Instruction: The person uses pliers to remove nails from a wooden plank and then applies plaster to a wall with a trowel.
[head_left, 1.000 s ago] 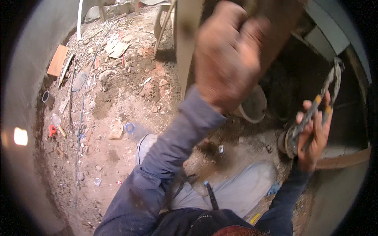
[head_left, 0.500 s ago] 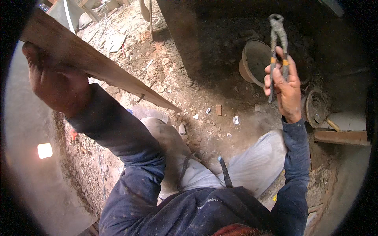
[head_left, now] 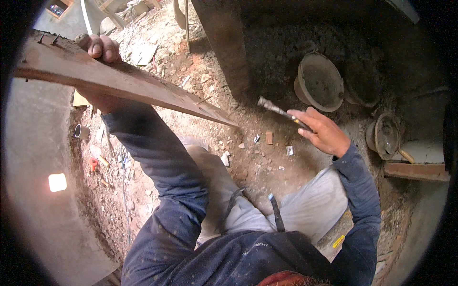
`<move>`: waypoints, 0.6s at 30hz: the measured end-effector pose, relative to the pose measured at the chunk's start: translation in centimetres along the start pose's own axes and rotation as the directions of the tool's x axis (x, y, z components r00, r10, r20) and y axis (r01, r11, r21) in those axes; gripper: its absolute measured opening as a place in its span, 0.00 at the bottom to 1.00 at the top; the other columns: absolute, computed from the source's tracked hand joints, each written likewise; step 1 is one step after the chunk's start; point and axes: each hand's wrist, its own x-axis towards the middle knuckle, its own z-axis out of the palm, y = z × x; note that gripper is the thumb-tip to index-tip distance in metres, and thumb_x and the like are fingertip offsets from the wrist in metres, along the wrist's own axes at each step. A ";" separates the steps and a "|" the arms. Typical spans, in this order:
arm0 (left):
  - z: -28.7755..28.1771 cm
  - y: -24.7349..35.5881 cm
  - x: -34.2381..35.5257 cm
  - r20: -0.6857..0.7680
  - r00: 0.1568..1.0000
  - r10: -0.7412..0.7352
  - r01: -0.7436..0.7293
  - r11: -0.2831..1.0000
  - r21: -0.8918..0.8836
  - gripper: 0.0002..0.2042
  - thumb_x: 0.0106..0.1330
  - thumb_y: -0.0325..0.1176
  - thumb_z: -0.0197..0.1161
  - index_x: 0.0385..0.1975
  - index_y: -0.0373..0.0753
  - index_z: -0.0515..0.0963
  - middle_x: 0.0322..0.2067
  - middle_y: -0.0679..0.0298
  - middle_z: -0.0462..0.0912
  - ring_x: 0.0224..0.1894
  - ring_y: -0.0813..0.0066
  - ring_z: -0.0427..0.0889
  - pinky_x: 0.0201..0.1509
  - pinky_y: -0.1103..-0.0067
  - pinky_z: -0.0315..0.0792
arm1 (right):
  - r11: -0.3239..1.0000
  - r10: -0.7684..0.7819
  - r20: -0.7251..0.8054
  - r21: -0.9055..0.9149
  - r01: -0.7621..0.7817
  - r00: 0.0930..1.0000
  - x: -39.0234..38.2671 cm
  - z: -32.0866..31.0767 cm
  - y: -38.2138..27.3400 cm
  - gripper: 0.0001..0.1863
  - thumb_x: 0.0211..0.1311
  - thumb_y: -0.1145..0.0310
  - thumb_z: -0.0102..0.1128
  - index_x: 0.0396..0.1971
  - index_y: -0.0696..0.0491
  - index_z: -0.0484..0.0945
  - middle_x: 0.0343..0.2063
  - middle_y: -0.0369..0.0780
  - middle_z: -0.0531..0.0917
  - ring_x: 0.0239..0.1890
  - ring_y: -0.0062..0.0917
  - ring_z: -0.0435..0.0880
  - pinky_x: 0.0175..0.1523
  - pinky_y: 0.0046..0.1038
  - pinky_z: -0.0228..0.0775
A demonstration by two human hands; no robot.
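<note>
Overhead, we are gripping a plank (head_left: pixel 129 88) with our left hand (head_left: pixel 98 52), fingers curled over its upper edge, while our right hand (head_left: pixel 322 131) is clenching pincers (head_left: pixel 279 110) above rubble.

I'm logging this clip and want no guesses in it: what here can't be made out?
All head view:
- Left hand: palm hidden behind the wooden plank.
- Plank: far end cut off by the fisheye rim.
- Pliers: handles hidden in the right hand; jaw state too small.
- Bucket: contents lost in shadow.
</note>
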 end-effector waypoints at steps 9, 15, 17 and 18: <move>-1.5 -2.6 1.5 0.365 0.930 -0.040 0.168 0.930 -0.326 0.13 0.76 0.38 0.50 0.47 0.35 0.77 0.28 0.68 0.78 0.28 0.74 0.73 0.35 0.79 0.62 | 0.973 0.164 0.332 -0.211 -0.096 0.929 -1.2 1.0 1.1 0.27 0.62 0.70 0.62 0.62 0.43 0.70 0.41 0.48 0.76 0.42 0.48 0.80 0.46 0.45 0.73; -1.9 -4.3 2.1 0.421 0.907 0.026 0.175 0.885 -0.432 0.13 0.76 0.38 0.50 0.48 0.37 0.76 0.29 0.69 0.78 0.27 0.76 0.73 0.33 0.79 0.63 | 0.966 0.205 0.303 -0.217 -0.141 0.931 -1.3 0.0 0.7 0.27 0.62 0.69 0.62 0.62 0.44 0.70 0.42 0.49 0.76 0.45 0.48 0.79 0.49 0.44 0.73; -2.8 -4.2 2.2 0.438 0.899 0.025 0.175 0.895 -0.410 0.13 0.76 0.38 0.50 0.49 0.38 0.75 0.29 0.69 0.78 0.27 0.76 0.73 0.32 0.79 0.63 | 0.950 0.265 0.314 -0.246 -0.192 0.912 -1.1 -0.7 0.0 0.29 0.62 0.71 0.63 0.64 0.44 0.69 0.43 0.48 0.77 0.47 0.45 0.78 0.52 0.42 0.71; -2.2 -4.3 1.9 0.407 0.913 0.018 0.149 0.915 -0.375 0.13 0.76 0.38 0.50 0.50 0.39 0.74 0.29 0.69 0.78 0.28 0.76 0.73 0.31 0.79 0.63 | 0.964 0.204 0.308 -0.227 -0.137 0.929 -1.7 -0.8 1.5 0.29 0.61 0.71 0.63 0.64 0.44 0.69 0.43 0.49 0.77 0.48 0.46 0.78 0.53 0.42 0.71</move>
